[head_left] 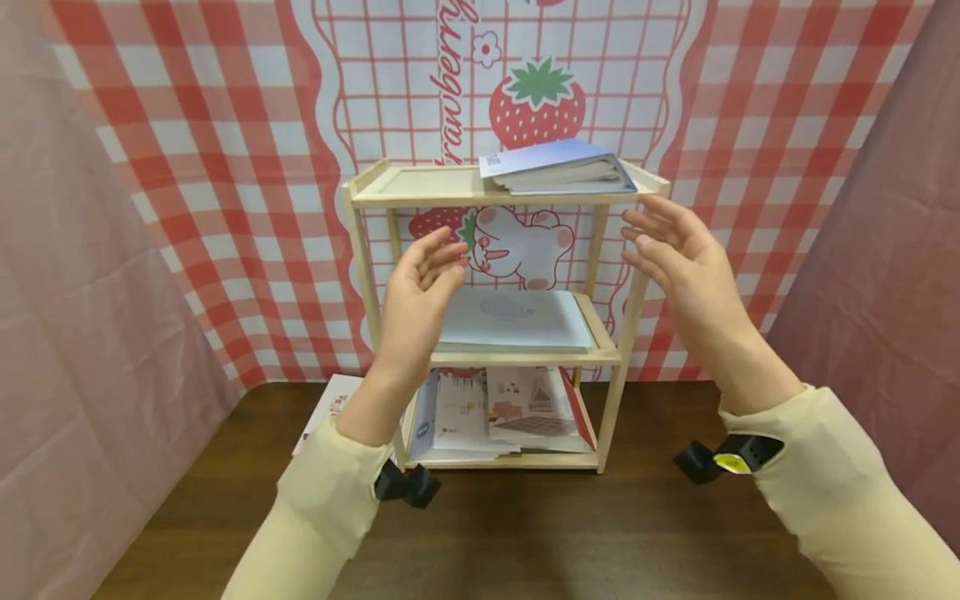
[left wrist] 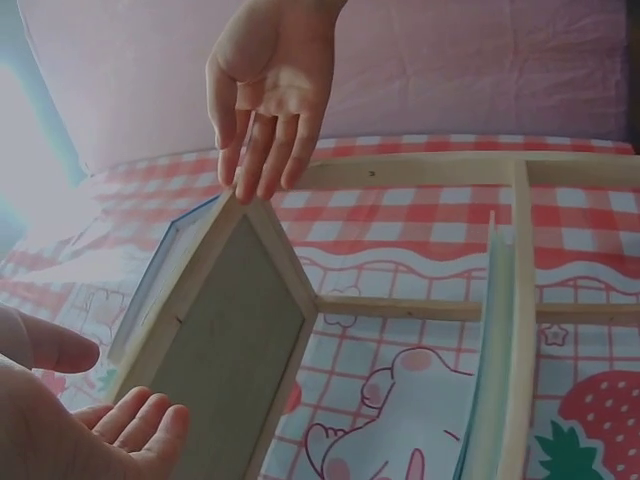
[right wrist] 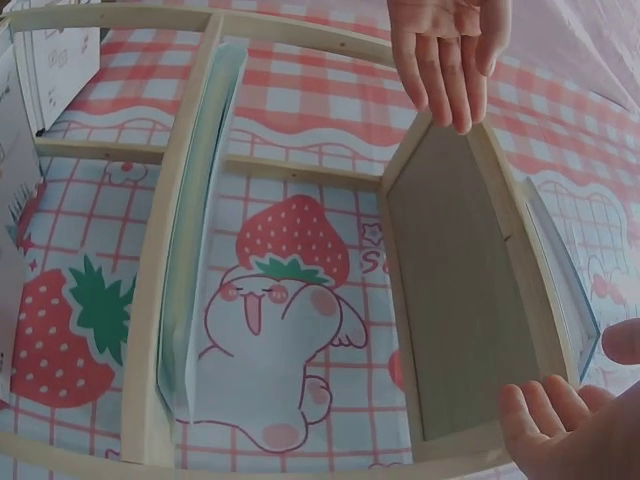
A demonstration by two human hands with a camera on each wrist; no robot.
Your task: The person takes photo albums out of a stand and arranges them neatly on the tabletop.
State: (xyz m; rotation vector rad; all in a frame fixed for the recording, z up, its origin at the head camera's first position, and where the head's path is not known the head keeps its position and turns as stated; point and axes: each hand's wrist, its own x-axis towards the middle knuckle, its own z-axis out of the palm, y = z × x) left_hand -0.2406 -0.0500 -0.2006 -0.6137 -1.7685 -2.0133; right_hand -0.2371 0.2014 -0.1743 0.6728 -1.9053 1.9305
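We see a thick book with a blue-purple cover and white pages (head_left: pixel 558 167) lying flat on the right part of the top level of a pale wooden rack with three levels (head_left: pixel 491 200). Its long side runs mostly left to right. From the fingers of the right hand (head_left: pixel 686 254), the book is up, farther away and to the left. The right hand is nearer to it, just by its right end. The left hand (head_left: pixel 420 296) is lower and left of the book's left end. Both hands are empty: their fingers are loose and a little bent. We cannot tell if any fingertip touches the rack.

On the middle level we see a flat, pale blue-white pile (head_left: pixel 517 321). White and coloured papers (head_left: pixel 465 408) lie on the bottom level. A white printed thing (head_left: pixel 330 400) lies at the left on the brown wooden table (head_left: pixel 510 533).

From the head view we see the book's cover, but not the bottom of the top board. The left wrist view shows that grey-green underside (left wrist: pixel 235 330), with only a thin bit of the book past the edge. The right wrist view shows the blue-white pile from its thin side, and we cannot count its layers.
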